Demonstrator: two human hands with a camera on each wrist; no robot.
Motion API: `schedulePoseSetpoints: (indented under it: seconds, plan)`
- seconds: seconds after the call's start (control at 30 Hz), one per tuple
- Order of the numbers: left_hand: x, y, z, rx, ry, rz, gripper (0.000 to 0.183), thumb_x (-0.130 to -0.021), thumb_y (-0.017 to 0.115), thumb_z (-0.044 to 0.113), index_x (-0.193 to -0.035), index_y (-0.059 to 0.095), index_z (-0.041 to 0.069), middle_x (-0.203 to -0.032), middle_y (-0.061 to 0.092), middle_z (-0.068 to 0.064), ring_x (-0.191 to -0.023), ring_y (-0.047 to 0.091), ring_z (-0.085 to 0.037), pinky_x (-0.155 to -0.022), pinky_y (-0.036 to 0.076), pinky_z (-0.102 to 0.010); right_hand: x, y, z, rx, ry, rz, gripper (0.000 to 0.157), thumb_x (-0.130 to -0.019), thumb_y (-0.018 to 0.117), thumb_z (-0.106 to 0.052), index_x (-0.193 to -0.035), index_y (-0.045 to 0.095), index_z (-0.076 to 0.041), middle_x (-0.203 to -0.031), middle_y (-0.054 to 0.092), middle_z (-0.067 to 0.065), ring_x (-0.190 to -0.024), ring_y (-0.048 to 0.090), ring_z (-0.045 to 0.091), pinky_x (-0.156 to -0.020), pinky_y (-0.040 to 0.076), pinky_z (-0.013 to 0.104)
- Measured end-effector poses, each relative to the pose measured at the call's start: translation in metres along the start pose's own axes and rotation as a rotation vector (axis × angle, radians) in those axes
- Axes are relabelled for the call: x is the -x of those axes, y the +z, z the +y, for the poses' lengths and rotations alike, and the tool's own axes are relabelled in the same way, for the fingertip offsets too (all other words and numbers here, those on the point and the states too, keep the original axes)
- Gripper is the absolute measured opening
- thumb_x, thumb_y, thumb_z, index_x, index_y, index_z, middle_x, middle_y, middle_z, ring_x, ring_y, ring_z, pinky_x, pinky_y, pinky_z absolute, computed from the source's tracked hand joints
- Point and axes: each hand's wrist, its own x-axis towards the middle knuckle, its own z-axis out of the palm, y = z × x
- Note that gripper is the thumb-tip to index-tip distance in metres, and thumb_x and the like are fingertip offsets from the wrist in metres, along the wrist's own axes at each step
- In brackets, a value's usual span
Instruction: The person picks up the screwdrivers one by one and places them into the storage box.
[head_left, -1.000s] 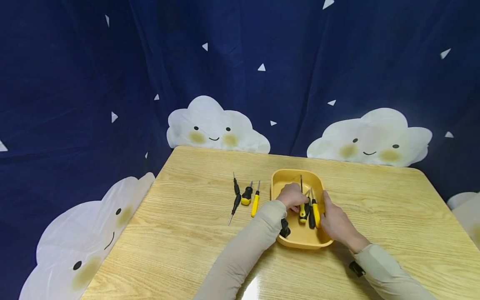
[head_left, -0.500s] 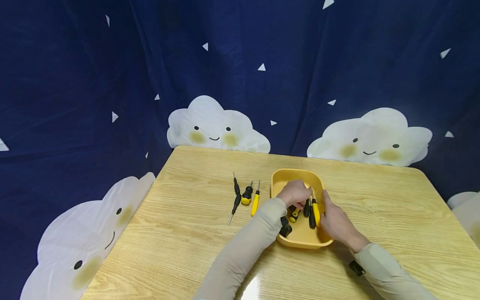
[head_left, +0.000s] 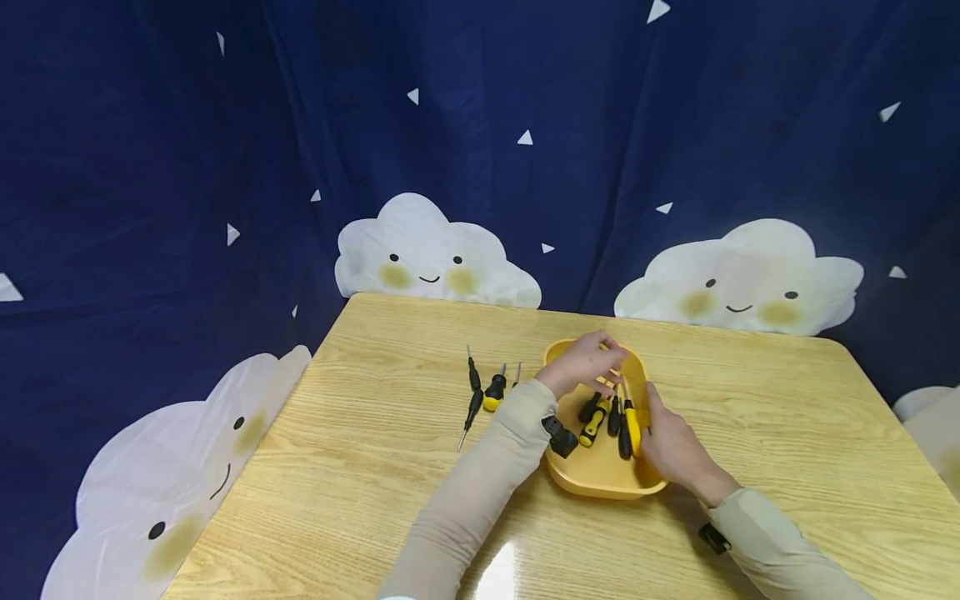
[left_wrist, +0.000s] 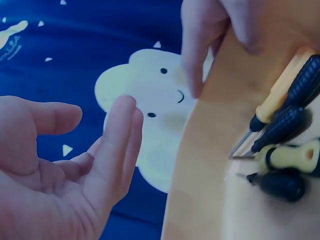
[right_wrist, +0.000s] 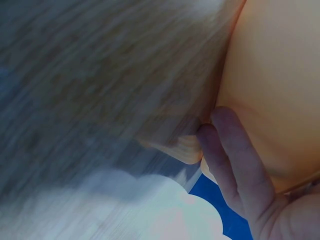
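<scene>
My left hand (head_left: pixel 588 364) hovers over the far part of the orange plastic bin (head_left: pixel 600 489). Its fingers are spread and hold nothing, as the left wrist view also shows. Below it, inside the bin, lies a yellow-and-black screwdriver (head_left: pixel 595 425) beside several others. Among these are a black screwdriver (head_left: pixel 625 439) and a yellow-handled screwdriver (head_left: pixel 633 427) near the right wall. My right hand (head_left: pixel 677 446) grips the bin's right side, thumb at the rim; in the right wrist view its fingers (right_wrist: pixel 242 160) press against the outer wall.
On the wooden table (head_left: pixel 360 467), left of the bin, lie two slim black screwdrivers and a stubby yellow-and-black screwdriver (head_left: pixel 494 390). The left sleeve (head_left: pixel 480 475) mostly covers another screwdriver there. A blue curtain (head_left: pixel 450 108) with clouds hangs behind the table.
The left hand turned the yellow-and-black screwdriver aslant in the bin and let it go. It has then lifted away toward the bin's far end. My right hand has stayed put.
</scene>
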Motion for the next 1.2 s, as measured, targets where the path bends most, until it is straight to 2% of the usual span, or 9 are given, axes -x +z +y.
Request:
schedulePoseSetpoints:
  seconds: [0.1,0.37,0.47,0.63,0.77,0.87,1.03,1.13,1.2]
  plan:
    - [0.002,-0.010,0.001,0.016,0.014,-0.002,0.015,-0.096,0.054,0.019,-0.105,0.054,0.007,-0.093,0.059,-0.012,-0.087,0.066,-0.029,-0.066,0.056,-0.033,0.001,0.001,0.000,0.006,-0.003,0.006,0.070,-0.088,0.042,-0.001,-0.146,0.005,0.010,-0.100,0.058,0.035,-0.064,0.054,0.023,-0.054,0.045,0.036]
    - [0.011,-0.048,-0.002,0.139,0.008,-0.035,0.028,-0.101,0.046,0.020,-0.121,0.051,0.002,-0.109,0.059,-0.022,-0.103,0.060,-0.038,-0.074,0.056,-0.038,0.002,0.001,0.000,0.000,0.004,-0.002,0.070,-0.089,0.041,-0.001,-0.146,0.003,0.009,-0.097,0.060,0.034,-0.060,0.054,0.021,-0.055,0.046,0.036]
    - [0.014,-0.063,-0.006,0.153,-0.004,-0.025,0.030,-0.101,0.046,0.021,-0.124,0.050,0.003,-0.113,0.058,-0.023,-0.107,0.058,-0.039,-0.076,0.055,-0.039,0.002,0.001,0.000,-0.001,0.002,0.000,0.070,-0.088,0.041,-0.001,-0.146,0.002,0.009,-0.094,0.060,0.034,-0.057,0.053,0.020,-0.053,0.045,0.035]
    - [0.020,-0.090,-0.016,0.142,-0.014,-0.001,0.033,-0.100,0.047,0.022,-0.125,0.049,0.002,-0.118,0.054,-0.025,-0.105,0.059,-0.037,-0.081,0.053,-0.042,0.001,0.001,0.000,0.003,-0.002,0.001,0.071,-0.088,0.041,0.000,-0.146,0.001,0.010,-0.099,0.057,0.038,-0.059,0.054,0.022,-0.054,0.046,0.035]
    - [0.025,-0.111,-0.027,0.111,-0.030,0.031,0.029,-0.100,0.046,0.021,-0.121,0.050,0.001,-0.120,0.052,-0.028,-0.104,0.059,-0.037,-0.088,0.048,-0.049,0.002,0.001,-0.001,0.001,-0.007,0.001,0.070,-0.088,0.040,0.000,-0.146,0.002,0.010,-0.103,0.056,0.040,-0.060,0.054,0.022,-0.054,0.046,0.035]
    - [0.030,-0.125,-0.035,0.072,-0.055,0.060,0.027,-0.099,0.046,0.021,-0.116,0.050,0.001,-0.119,0.053,-0.027,-0.106,0.058,-0.040,-0.089,0.048,-0.048,0.002,0.000,-0.001,0.002,-0.009,0.002,0.070,-0.088,0.040,0.000,-0.146,0.003,0.010,-0.104,0.056,0.040,-0.060,0.055,0.022,-0.055,0.046,0.036]
    - [0.036,-0.143,-0.046,-0.005,-0.100,0.120,0.022,-0.098,0.048,0.019,-0.109,0.050,0.000,-0.117,0.053,-0.028,-0.105,0.057,-0.042,-0.080,0.054,-0.041,0.002,-0.001,-0.002,0.012,-0.012,0.009,0.070,-0.087,0.041,0.000,-0.145,0.004,0.011,-0.103,0.056,0.040,-0.066,0.057,0.025,-0.061,0.049,0.043]
    - [0.041,-0.150,-0.053,-0.068,-0.131,0.163,0.017,-0.097,0.051,0.019,-0.102,0.051,0.002,-0.113,0.054,-0.026,-0.096,0.060,-0.039,-0.073,0.055,-0.038,0.002,-0.001,-0.003,0.012,-0.011,0.007,0.070,-0.087,0.041,0.000,-0.145,0.005,0.011,-0.100,0.057,0.039,-0.065,0.056,0.025,-0.060,0.049,0.042]
    - [0.044,-0.153,-0.057,-0.119,-0.149,0.188,0.016,-0.097,0.053,0.019,-0.096,0.050,0.003,-0.103,0.056,-0.023,-0.086,0.061,-0.034,-0.072,0.055,-0.039,0.001,-0.001,-0.003,0.014,-0.010,0.005,0.070,-0.087,0.041,0.000,-0.145,0.005,0.011,-0.099,0.057,0.038,-0.063,0.055,0.024,-0.058,0.048,0.040]
